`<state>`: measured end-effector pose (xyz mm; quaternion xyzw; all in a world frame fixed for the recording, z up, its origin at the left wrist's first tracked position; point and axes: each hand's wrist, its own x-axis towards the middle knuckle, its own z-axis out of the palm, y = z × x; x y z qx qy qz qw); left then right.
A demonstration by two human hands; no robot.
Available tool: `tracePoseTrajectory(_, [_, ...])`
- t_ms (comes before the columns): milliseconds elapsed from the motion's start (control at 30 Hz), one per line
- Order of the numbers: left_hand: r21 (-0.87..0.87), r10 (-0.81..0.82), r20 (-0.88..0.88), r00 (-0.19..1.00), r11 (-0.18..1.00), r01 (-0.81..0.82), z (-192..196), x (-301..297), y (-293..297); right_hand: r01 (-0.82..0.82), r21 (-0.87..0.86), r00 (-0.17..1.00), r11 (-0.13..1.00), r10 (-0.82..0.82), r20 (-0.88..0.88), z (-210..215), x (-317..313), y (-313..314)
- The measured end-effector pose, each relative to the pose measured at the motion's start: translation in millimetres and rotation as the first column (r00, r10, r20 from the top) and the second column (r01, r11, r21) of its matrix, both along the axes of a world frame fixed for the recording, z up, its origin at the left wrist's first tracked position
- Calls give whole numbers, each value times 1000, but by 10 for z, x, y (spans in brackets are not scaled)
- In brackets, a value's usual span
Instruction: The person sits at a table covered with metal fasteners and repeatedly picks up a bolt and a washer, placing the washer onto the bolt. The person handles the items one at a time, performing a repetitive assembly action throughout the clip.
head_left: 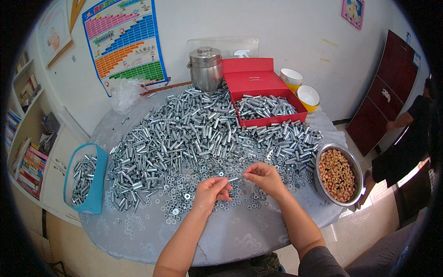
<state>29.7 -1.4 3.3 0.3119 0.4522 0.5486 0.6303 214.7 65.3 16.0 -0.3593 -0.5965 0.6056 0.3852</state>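
Observation:
My left hand (212,191) pinches a short silver bolt (233,179) between thumb and fingers, its free end pointing right. Close to that end, my right hand (264,179) has thumb and forefinger pressed together; whatever they hold is too small to make out. Under both hands lie loose washers and nuts (187,196), scattered over a grey patterned tablecloth (138,240). Beyond them spreads a large heap of silver metal sleeves and bolts (184,124).
A blue box (100,180) of metal pieces stands left, an open red box (272,122) of more behind. Right sits a steel bowl (318,184) of brown nuggets. A steel pot (206,69) and yellow-white bowls (308,97) stand behind. Another person (406,138) is at the right.

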Motion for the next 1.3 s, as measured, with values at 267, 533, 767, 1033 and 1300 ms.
tracePoseTrajectory(267, [-67,14,100,995,998,-8,-29,-29,-6,-9,284,981,959,-47,190,-8,-74,-55])
tracePoseTrajectory(533, [-45,61,183,981,998,-54,-87,-80,26,-84,522,947,849,-95,307,37,-110,-100])
tracePoseTrajectory(767, [-33,92,193,977,996,-88,-66,-96,17,-216,713,848,667,-234,476,-135,-154,-123])
tracePoseTrajectory(1033, [-36,75,185,980,997,-70,-49,-76,13,-162,482,832,861,-144,536,-100,-153,-126])
tracePoseTrajectory(1300, [-60,74,179,981,996,-65,-26,-70,4,110,-36,992,993,-112,-60,-32,-85,-20])
